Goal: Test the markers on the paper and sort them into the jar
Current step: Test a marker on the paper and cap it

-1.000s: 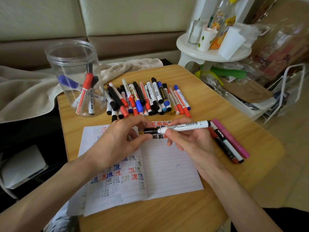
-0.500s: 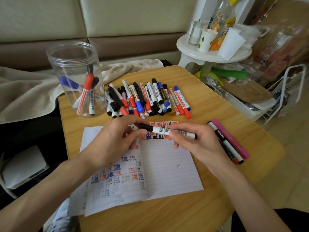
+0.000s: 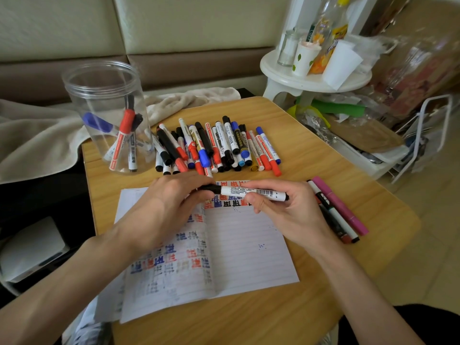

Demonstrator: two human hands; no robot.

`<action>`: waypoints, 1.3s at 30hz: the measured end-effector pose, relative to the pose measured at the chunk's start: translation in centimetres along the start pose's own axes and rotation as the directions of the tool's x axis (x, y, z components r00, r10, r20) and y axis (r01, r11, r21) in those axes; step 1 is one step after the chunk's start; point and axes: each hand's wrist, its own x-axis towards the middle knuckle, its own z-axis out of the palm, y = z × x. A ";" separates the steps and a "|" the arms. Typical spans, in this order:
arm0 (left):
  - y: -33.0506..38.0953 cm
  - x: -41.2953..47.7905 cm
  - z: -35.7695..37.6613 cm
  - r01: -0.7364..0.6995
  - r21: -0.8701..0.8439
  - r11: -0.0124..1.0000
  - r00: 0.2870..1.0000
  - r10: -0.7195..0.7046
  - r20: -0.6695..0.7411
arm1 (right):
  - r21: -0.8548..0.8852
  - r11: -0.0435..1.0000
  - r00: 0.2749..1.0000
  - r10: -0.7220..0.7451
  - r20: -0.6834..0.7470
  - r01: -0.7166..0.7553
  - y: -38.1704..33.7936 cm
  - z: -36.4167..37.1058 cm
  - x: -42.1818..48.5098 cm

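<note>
Near the bench [image 3: 323, 158] middle, above the lined white paper [image 3: 249, 245], our left hand [image 3: 161, 207] pinches the black cap [image 3: 210, 189] of the white-barrelled marker [image 3: 271, 194] and our right hand [image 3: 286, 215] grips its barrel; a jerky pull could smear ink on the page.

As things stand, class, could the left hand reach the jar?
Probably yes: the jar stands open beyond the left hand, bare table between them, though that hand grips the marker's black cap.
</note>
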 end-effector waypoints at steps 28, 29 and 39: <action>-0.1 1.2 -2.9 0.036 -0.136 0.990 0.998 -0.030 0.048 | 0.200 0.980 0.997 0.006 -0.077 0.010 0.0 3.7 0.5; 0.0 1.5 -3.3 0.054 -0.207 0.977 0.997 -0.043 0.060 | 0.198 0.980 0.997 -0.011 -0.079 0.027 -0.2 3.8 0.7; 2.0 3.7 -8.4 -0.035 -0.546 0.837 0.917 -0.190 -0.351 | 0.227 0.972 0.998 -0.039 -0.058 0.052 -1.8 5.1 2.6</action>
